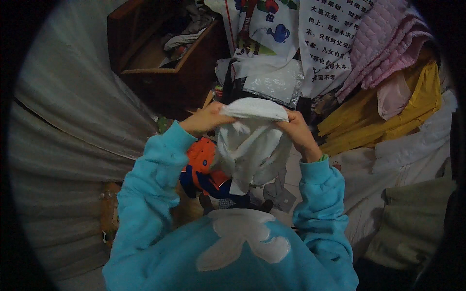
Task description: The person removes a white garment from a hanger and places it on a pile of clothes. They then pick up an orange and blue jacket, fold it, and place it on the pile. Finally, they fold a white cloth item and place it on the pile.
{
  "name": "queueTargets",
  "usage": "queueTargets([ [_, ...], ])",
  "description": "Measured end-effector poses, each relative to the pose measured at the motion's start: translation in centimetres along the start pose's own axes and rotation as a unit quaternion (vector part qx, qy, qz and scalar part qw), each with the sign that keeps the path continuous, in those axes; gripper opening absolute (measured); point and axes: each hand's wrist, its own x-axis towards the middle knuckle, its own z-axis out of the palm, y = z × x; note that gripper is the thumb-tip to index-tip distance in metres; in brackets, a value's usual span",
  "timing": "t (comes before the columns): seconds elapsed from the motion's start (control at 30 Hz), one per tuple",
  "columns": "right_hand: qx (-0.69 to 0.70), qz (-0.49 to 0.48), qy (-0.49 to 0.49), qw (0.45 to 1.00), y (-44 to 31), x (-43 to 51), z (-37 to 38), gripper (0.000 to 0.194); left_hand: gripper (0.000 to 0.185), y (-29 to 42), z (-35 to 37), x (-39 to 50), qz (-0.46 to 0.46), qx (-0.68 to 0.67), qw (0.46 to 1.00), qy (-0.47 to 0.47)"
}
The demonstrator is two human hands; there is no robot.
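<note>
A white cloth garment (251, 145) hangs in front of me, its upper edge stretched between my two hands. The fingers of my left hand (208, 118) pinch the left end of that edge. At the right end, my right hand (296, 129) grips it the same way. Folds run down the fabric, and its lower part hangs loose above the floor. What kind of garment it is, I cannot tell. Below and left of it lies an orange and dark blue garment (204, 156), partly covered by the white cloth.
An open wooden drawer (149, 71) holding clothes is at the upper left. A plastic-wrapped packet (275, 82) lies beyond my hands. On the right are a pink quilted cover (382, 47) and yellow cloth (371, 123). Grey curtain fabric (72, 109) hangs left; a grey cloth (280, 194) lies on the floor.
</note>
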Motion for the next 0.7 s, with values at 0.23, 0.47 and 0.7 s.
queueTargets([
  [0.23, -0.011, 0.102, -0.111, 0.988, 0.1, 0.3, 1.4, 0.039, 0.032, 1.6, 1.9, 0.7, 0.053, -0.31, 0.949, -0.028],
  [0.47, -0.105, 0.062, -0.082, 0.989, 0.3, -0.1, 1.9, 0.026, 0.031, 2.7, 1.2, -0.1, 0.059, -0.186, 0.98, -0.04],
  [0.7, -0.008, 0.059, -0.037, 0.998, 1.5, -0.2, 1.2, 0.021, 0.043, 0.4, 0.1, -1.3, 0.139, 0.253, 0.946, -0.145],
])
